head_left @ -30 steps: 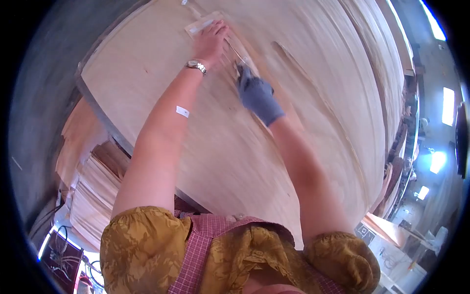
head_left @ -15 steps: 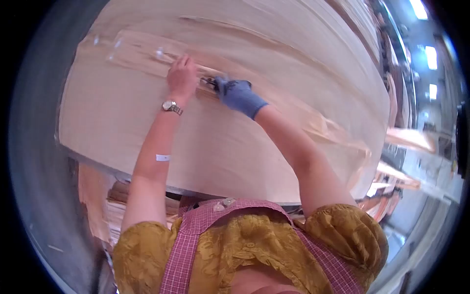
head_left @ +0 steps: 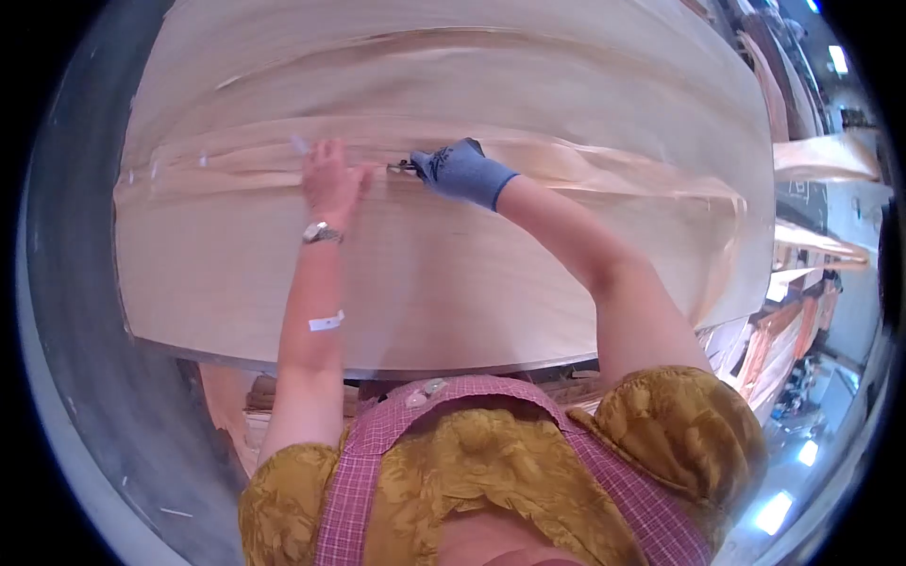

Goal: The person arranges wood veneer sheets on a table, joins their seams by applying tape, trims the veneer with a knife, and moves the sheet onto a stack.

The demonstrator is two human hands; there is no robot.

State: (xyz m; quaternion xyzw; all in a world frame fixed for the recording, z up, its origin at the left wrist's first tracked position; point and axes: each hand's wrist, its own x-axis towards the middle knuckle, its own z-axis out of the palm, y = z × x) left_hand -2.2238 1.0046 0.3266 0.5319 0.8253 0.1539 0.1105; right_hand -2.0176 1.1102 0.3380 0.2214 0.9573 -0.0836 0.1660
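1. Head view: we have our two hands over a large pale wood sheet [head_left: 453, 283], with a long thin veneer strip [head_left: 236, 156] lying across it.
2. Our left hand [head_left: 328, 184] is bare and blurred, fingers outstretched and thumb spread out to the right. It's laid over the strip, not clenched; we see nothing gripped in it.
3. Our right hand [head_left: 462, 174], in a blue-grey glove, is closed around a small metal tool [head_left: 400, 166]. Tool tip points left, toward the left thumb, near the strip's lower edge. We can't make out the tool type.
4. Tool sits between our hands, near mid-sheet. We can't tell if its tip touches wood.
5. Strip runs left to right, rippled, its right part bulging up in folds.
6. Small white pieces [head_left: 203, 161] dot the strip's left part; another is just above our left fingertips.
7. We have a wristwatch [head_left: 323, 232] on the left wrist, a white label [head_left: 327, 322] on that forearm.
8. Near us: the sheet's dark front edge, then our pink checked apron [head_left: 354, 491].
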